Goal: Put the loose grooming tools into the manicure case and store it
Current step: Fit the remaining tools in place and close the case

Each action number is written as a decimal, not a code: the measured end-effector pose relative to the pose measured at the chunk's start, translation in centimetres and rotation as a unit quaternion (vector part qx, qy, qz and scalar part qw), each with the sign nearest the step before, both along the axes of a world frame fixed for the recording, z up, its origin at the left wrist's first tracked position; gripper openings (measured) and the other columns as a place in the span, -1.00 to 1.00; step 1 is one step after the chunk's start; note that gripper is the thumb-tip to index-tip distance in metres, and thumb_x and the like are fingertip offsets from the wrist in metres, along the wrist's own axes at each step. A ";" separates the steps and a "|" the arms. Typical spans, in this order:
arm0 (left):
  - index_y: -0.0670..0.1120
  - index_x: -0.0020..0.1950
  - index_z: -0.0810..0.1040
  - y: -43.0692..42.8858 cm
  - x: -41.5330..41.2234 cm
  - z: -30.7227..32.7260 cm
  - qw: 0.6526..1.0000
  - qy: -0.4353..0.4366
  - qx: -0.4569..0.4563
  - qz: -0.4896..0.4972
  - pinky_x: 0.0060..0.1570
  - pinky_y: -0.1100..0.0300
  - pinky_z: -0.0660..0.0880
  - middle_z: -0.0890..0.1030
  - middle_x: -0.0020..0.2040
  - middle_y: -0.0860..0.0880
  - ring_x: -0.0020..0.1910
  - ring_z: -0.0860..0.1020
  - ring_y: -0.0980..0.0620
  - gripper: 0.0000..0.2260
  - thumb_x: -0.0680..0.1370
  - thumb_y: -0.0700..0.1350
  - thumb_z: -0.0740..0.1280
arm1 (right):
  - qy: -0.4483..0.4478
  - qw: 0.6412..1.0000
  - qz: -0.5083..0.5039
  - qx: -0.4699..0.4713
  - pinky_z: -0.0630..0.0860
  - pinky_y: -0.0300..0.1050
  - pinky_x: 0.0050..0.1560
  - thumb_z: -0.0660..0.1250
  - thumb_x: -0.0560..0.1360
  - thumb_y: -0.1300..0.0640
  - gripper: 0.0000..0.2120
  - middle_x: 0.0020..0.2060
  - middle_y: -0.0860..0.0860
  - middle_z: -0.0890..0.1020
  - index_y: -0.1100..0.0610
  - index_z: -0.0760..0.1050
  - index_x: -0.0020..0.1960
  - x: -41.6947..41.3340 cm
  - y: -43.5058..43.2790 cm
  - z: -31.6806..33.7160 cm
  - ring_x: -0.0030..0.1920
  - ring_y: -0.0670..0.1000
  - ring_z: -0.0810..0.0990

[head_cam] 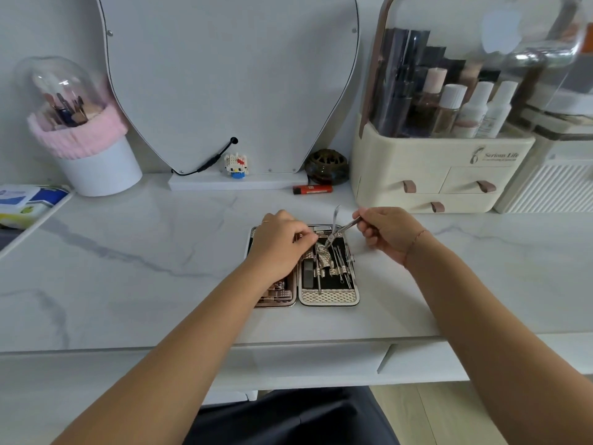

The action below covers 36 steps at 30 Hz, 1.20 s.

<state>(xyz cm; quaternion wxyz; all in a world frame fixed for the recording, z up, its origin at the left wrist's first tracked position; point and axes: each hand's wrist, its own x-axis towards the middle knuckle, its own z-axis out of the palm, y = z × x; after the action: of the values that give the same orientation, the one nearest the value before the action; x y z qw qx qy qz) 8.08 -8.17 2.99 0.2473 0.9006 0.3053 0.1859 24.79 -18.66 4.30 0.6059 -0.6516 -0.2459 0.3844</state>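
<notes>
Head view looks down over a dark-clothed lap (288,415) and two bare forearms that reach across the front edge of a white, grey-veined bench (128,284). On it, near the middle, the manicure case (329,298) lies opened flat, its two halves side by side. The left hand (277,245) rests on the left half and covers most of it; a few rose-coloured clippers (279,293) show at the near end. Its fingers curl down toward the upper middle of the case, but whether that grip pinches a strap or holds nothing cannot be told. The right half has black lining, woven straps and several thin metal tools (340,264) tucked under them.

Just beyond and to the right, the right hand (390,234), with a thin bracelet (415,242) at the wrist, has its grip closed on one handle of the nippers (338,229). Their tip points down at the top of the right half, while the other handle stands up free.

Farther back lie an orange lighter (313,189), a dark round jar (326,167), a small block toy (236,166) and a large mirror (231,81). At the left stand a pack of wipes (22,200) and a domed brush holder (80,130); at the right, a cream organiser (442,168) with drawers and bottles.
</notes>
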 end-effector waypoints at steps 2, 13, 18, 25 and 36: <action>0.07 0.08 0.60 0.0 0.4 0.0 0.999 0.031 0.026 -0.011 0.06 0.15 0.20 0.45 0.07 0.01 0.17 0.33 0.00 -0.78 0.52 0.10 0.30 | -0.008 1.000 0.008 -0.013 0.27 -0.38 -0.53 0.13 0.60 0.20 -0.76 -0.40 0.03 0.39 0.20 0.47 -0.19 0.5 0.1 0.0 -0.43 -0.10 0.29; 0.10 -0.16 0.60 0.4 1.3 0.3 0.997 0.060 -0.014 -0.041 0.19 0.04 0.24 0.45 0.07 0.05 0.19 0.32 0.00 -0.87 0.41 0.12 0.42 | 0.034 0.999 0.001 0.029 0.25 -0.37 -0.54 0.11 0.61 0.19 -0.75 -0.41 0.02 0.38 0.19 0.46 -0.19 1.4 0.3 -0.9 -0.48 -0.13 0.29; 0.16 -0.22 0.60 0.4 0.7 0.1 0.992 -0.058 -0.105 -0.045 0.14 0.12 0.31 0.50 0.02 0.11 0.12 0.40 0.08 -0.92 0.38 0.10 0.46 | 0.035 0.999 0.012 0.029 0.26 -0.37 -0.54 0.10 0.62 0.19 -0.74 -0.40 0.03 0.38 0.19 0.45 -0.19 1.5 0.5 -0.6 -0.45 -0.11 0.28; 0.06 -0.18 0.64 0.2 0.0 0.5 0.980 -0.104 -0.161 -0.059 -0.13 0.41 0.24 0.52 0.00 0.08 0.02 0.42 0.24 -0.90 0.37 0.02 0.48 | -0.044 0.988 0.143 -0.049 0.24 -0.35 -0.54 0.10 0.61 0.21 -0.77 -0.42 0.03 0.39 0.21 0.46 -0.15 1.1 1.4 -0.1 -0.50 -0.13 0.29; 0.04 -0.16 0.62 0.4 0.4 -0.1 0.986 -0.078 -0.133 -0.061 0.10 0.20 0.25 0.54 0.19 0.16 0.18 0.44 0.17 -0.92 0.42 0.03 0.44 | -0.144 0.956 0.211 -0.146 0.26 -0.33 -0.54 0.17 0.57 0.23 -0.77 -0.52 -0.01 0.42 0.26 0.57 -0.13 0.3 2.3 1.1 -0.53 -0.12 0.30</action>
<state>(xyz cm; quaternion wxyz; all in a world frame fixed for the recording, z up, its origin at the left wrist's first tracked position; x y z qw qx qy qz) 8.53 -7.73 2.87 0.3986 0.8594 0.2521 0.1977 25.05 -16.35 5.38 0.3675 -0.7149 -0.4034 0.4372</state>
